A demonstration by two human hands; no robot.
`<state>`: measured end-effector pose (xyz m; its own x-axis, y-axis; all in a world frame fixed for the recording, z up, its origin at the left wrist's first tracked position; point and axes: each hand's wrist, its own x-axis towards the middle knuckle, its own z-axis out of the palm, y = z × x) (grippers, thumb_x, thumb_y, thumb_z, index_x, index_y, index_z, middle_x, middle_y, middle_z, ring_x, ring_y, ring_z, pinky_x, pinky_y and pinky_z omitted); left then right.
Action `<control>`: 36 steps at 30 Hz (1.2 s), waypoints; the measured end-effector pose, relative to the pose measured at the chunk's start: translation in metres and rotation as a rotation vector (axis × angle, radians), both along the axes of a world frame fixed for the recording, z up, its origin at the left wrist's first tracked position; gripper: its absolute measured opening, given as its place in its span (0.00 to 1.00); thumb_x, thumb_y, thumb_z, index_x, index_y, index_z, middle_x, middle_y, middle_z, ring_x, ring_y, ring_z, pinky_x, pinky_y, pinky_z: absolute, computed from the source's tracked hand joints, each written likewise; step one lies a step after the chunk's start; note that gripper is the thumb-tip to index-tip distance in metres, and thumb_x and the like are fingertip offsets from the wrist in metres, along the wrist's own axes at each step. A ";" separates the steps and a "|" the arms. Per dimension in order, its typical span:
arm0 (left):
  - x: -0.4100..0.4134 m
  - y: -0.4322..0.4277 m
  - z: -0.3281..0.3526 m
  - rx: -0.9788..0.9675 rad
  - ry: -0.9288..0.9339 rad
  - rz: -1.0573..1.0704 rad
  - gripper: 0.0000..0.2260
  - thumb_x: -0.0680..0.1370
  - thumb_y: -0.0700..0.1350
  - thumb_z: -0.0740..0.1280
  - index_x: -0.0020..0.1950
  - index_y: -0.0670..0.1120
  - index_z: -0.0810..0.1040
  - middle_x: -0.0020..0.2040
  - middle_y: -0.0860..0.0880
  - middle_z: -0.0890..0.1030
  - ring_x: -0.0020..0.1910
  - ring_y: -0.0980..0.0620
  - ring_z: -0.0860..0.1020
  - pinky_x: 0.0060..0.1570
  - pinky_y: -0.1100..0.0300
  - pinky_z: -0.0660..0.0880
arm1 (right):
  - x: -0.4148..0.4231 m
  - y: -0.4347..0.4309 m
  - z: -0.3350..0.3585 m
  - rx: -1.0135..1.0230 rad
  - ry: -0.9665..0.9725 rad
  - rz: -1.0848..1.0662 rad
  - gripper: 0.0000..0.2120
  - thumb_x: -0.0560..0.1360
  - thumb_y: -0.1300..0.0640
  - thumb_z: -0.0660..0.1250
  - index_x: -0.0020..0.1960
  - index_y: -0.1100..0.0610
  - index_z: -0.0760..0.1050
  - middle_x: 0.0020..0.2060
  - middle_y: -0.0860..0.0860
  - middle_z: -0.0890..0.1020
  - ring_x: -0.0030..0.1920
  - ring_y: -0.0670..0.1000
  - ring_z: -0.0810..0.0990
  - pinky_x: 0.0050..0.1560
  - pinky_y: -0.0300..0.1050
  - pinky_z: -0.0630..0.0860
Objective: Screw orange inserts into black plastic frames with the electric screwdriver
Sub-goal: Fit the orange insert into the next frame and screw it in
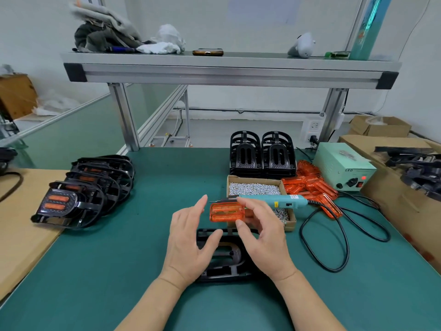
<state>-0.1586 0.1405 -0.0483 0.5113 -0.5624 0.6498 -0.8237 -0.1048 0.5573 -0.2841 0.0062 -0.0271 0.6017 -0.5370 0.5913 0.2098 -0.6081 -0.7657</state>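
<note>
Both hands over the black frame [224, 273]: right hand [262, 237] pinches an orange insert [224, 212], left hand [191, 242] spread wide beside it, screwdriver [281, 202] just behind them.

White wall [202, 20] behind, pale rectangle [263, 8] on it, can't tell whether paper or a window; grey floor [226, 125] below, thin pipe [262, 111] running along the wall base; green-topped bench [107, 271] in front; aluminium-profile shelf [226, 68] spans it on two uprights, left [125, 115] and right [331, 113]; white socket block [313, 130] just beside the right upright; second green surface [71, 130] runs off to the left, glossy, edged by an aluminium rail [162, 115]; tan board [21, 225] butts against the bench's left edge; cardboard boxes far right [379, 127], one far left [16, 94]; teal column [367, 27] top right; light is even and diffuse, shadows soft.
</note>
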 end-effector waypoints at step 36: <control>0.001 -0.001 -0.003 0.036 -0.066 0.000 0.17 0.78 0.54 0.66 0.61 0.45 0.76 0.56 0.58 0.74 0.60 0.56 0.70 0.63 0.71 0.62 | 0.000 -0.002 0.001 0.418 0.183 0.091 0.13 0.78 0.72 0.66 0.54 0.56 0.77 0.49 0.53 0.85 0.48 0.49 0.86 0.50 0.41 0.82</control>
<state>-0.1573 0.1399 -0.0511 0.4681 -0.5861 0.6614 -0.8585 -0.1244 0.4974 -0.2837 0.0042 -0.0257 0.7317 -0.6467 0.2153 0.0869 -0.2249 -0.9705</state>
